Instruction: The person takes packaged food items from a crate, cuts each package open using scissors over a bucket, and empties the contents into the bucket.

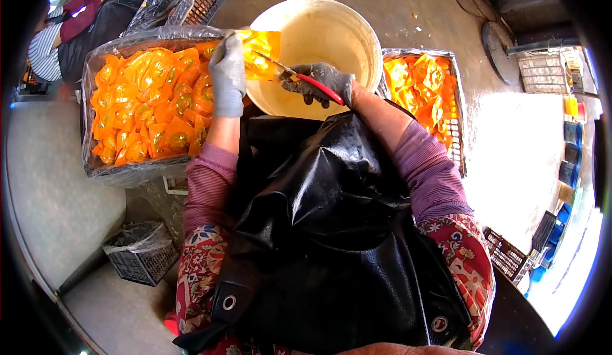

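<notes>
My left hand (227,79), in a grey glove, pinches the edge of an orange-yellow plastic packet (264,44) above the left rim of a large off-white bucket (360,20). In my gloved right hand (325,76) is a pair of red-handled scissors (330,93), blades pointing left at the packet. Whether the blades are cutting into it I cannot tell. To the left, a plastic-lined crate (121,175) is heaped with orange packets (150,100). On the right, another crate (460,132) holds orange packets or wrappers (421,90).
A black apron (325,227) covers my lap. A small dark crate (141,253) stands on the floor at lower left. At upper left another person (76,23) sits near a black crate (207,1). A round metal base (500,52) lies at upper right.
</notes>
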{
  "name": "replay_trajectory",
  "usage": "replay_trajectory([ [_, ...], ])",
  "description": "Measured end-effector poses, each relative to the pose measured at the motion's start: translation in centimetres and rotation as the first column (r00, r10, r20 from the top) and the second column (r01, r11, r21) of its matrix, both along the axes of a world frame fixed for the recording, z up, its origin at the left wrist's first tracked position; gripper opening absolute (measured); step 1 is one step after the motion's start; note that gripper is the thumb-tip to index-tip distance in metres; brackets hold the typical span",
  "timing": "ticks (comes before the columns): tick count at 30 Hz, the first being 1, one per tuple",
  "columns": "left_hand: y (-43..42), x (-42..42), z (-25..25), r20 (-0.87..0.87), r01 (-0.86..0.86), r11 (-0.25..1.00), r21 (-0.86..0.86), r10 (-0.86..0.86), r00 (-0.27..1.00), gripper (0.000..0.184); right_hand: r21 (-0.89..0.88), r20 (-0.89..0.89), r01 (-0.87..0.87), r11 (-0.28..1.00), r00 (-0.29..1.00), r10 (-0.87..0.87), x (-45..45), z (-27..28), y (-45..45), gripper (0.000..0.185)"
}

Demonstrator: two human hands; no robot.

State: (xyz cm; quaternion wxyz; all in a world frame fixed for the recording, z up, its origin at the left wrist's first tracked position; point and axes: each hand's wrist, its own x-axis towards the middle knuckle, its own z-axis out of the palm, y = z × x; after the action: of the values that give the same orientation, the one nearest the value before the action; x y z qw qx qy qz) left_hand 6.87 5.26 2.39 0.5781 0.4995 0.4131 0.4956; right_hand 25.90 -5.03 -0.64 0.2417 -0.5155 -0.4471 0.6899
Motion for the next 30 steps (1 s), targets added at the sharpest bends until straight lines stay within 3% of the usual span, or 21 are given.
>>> replay_trajectory([
  [3, -1.1, 0.1, 2.4, 0.041, -0.116, 0.928, -0.355, 0.139, 0.989, 0.032, 0.04, 0.067, 0.09, 0.995, 0.993, -0.093, -0.6, 1.9, -0.3, 0.033],
  [6, -3.3, -0.1, 3.1, -0.078, 0.03, 0.937, -0.349, -0.061, 0.995, 0.031, 0.026, -0.105, 0.14, 0.99, 0.985, -0.137, -0.4, 0.3, -0.1, 0.037],
  [8, -3.1, -0.3, 2.4, -0.13, 0.015, 0.936, -0.351, -0.064, 0.989, 0.029, 0.089, -0.096, 0.134, 0.987, 0.988, -0.125, -0.8, -0.3, 0.0, 0.036],
  [9, -3.2, -0.3, 2.8, -0.184, 0.02, 0.936, -0.352, -0.09, 0.979, 0.028, 0.121, -0.088, 0.129, 0.984, 0.989, -0.119, -0.8, -0.3, 0.1, 0.036],
  [11, -3.2, -0.2, 2.7, -0.261, 0.043, 0.939, -0.342, -0.139, 0.955, 0.025, 0.298, 0.155, 0.071, 0.952, 0.98, -0.122, -1.1, 0.6, 0.4, 0.037],
  [13, -3.0, 0.0, 2.4, -0.277, 0.083, 0.93, -0.358, -0.191, 0.942, 0.026, 0.334, 0.133, 0.095, 0.938, 0.98, -0.147, -1.1, -0.1, 0.5, 0.037],
  [15, -2.7, 0.4, 2.3, -0.333, 0.069, 0.922, -0.38, -0.206, 0.92, 0.026, 0.227, -0.144, 0.213, 0.95, 0.972, -0.184, -0.7, -1.0, 0.7, 0.035],
  [16, -2.5, 0.5, 2.2, -0.34, 0.062, 0.917, -0.394, -0.208, 0.917, 0.026, 0.165, -0.026, 0.145, 0.975, 0.989, -0.143, -0.2, -1.3, 0.4, 0.039],
  [18, -2.2, 0.5, 2.3, -0.352, 0.046, 0.907, -0.418, -0.209, 0.912, 0.026, 0.02, 0.198, 0.024, 0.999, 0.98, -0.028, 0.0, 3.6, -0.3, 0.046],
  [22, -2.1, 0.1, 2.4, -0.404, 0.073, 0.909, -0.411, -0.253, 0.879, 0.022, 0.015, -0.143, 0.036, 0.999, 0.989, -0.034, 1.4, -3.2, 0.7, 0.046],
  [24, -2.2, 0.0, 1.7, -0.48, 0.101, 0.922, -0.374, -0.285, 0.83, 0.02, 0.19, -0.185, 0.201, 0.961, 0.969, -0.166, 0.1, -5.6, 1.3, 0.04],
  [26, -2.7, 0.2, 1.7, -0.499, 0.103, 0.943, -0.317, -0.258, 0.827, 0.018, 0.213, -0.05, 0.186, 0.959, 0.982, -0.18, -0.2, -4.9, 0.9, 0.04],
  [28, -2.9, 0.5, 2.5, -0.499, 0.086, 0.945, -0.314, -0.241, 0.833, 0.016, 0.05, 0.281, 0.015, 0.999, 0.959, -0.029, -0.5, 4.4, -0.4, 0.047],
  [30, -2.3, 0.1, 1.6, -0.538, 0.12, 0.971, -0.208, -0.216, 0.815, 0.016, 0.04, 0.256, 0.039, 0.998, 0.966, -0.048, -0.4, 3.8, -0.4, 0.048],
])
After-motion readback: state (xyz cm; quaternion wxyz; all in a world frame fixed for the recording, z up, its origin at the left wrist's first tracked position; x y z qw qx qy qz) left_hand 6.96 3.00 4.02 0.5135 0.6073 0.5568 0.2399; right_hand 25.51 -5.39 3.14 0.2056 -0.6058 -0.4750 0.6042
